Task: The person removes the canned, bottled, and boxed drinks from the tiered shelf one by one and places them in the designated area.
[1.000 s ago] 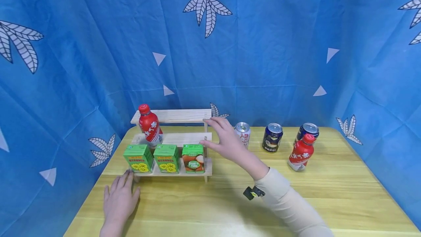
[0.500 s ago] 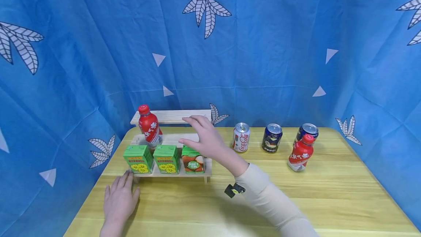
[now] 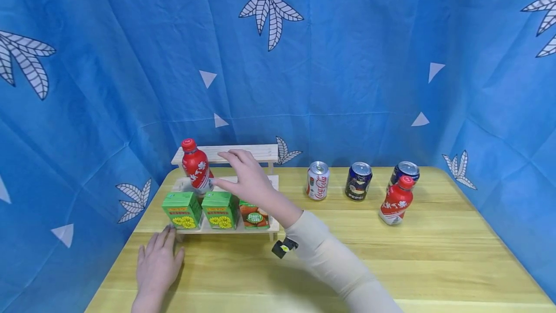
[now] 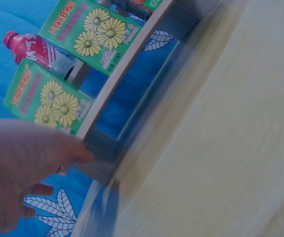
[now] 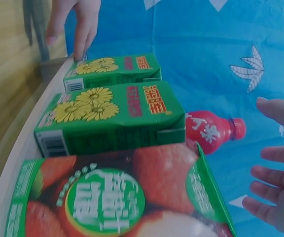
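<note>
A small wooden tiered rack [image 3: 243, 152] stands at the left of the table. On its lowest tier sit two green juice boxes with yellow flowers [image 3: 181, 210] and a green juice box with a fruit picture [image 3: 255, 215]. Behind them a red-capped red bottle [image 3: 197, 165] stands on the middle tier. My right hand [image 3: 252, 182] hovers over the rack, fingers spread, just right of that bottle; the right wrist view shows a gap between them. My left hand [image 3: 157, 263] rests at the rack's front left corner, fingertips touching its end [image 4: 95, 153].
On the table to the right stand a white cola can [image 3: 318, 181], a dark blue Pepsi can [image 3: 358, 181], another dark blue can [image 3: 405, 172] and a second red bottle [image 3: 396, 202]. A blue patterned cloth [image 3: 356, 62] hangs around the table's back and sides.
My right hand has moved left across the rack toward the red bottle, uncovering the white cola can. The left hand has stayed at the rack's corner.
</note>
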The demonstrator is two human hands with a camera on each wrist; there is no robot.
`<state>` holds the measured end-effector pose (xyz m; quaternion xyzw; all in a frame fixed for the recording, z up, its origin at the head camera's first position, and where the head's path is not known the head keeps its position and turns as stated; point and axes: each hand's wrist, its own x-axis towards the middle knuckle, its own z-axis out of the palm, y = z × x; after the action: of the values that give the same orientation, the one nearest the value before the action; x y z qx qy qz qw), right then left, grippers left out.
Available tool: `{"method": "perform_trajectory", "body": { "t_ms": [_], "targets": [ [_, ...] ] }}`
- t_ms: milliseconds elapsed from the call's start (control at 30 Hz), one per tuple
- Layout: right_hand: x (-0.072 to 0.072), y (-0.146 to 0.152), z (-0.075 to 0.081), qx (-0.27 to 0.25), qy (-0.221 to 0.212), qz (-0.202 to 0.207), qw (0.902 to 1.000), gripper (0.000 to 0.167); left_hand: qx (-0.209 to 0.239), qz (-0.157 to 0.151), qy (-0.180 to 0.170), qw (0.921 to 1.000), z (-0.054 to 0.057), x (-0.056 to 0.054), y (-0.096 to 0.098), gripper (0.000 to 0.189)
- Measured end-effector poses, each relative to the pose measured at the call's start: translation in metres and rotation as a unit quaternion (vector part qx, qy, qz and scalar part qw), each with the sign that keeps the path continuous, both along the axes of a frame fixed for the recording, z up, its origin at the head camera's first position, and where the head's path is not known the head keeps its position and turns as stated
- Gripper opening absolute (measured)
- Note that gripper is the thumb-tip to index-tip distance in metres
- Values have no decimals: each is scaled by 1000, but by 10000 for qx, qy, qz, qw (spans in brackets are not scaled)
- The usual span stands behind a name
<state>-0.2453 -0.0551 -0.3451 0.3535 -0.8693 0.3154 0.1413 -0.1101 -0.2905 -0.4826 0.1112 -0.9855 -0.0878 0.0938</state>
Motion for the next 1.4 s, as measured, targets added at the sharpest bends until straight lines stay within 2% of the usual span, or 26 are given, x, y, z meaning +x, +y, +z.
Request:
{"method": "perform_trajectory", "body": {
  "t_ms": [233, 567, 733, 867, 1400],
  "targets": [
    [-6, -21, 5, -25, -145, -88, 9999, 69, 13, -11, 25, 10000, 0, 1, 0, 62],
    [-16, -48, 6, -23, -570, -303, 9979, 67, -13, -21, 256, 9997, -3, 1, -1, 61],
    [-20, -59, 6, -22, -808, -396, 9959, 66, 37, 11, 102, 9999, -3, 0, -1, 62],
    [-24, -66, 4, 3, -867, -450, 9952, 66, 60, 19, -4, 10000, -3, 0, 0, 62],
    [-32, -89, 2, 416, -878, -636, 9932, 69, 124, 31, 39, 9999, -3, 1, 0, 63]
  ]
}}
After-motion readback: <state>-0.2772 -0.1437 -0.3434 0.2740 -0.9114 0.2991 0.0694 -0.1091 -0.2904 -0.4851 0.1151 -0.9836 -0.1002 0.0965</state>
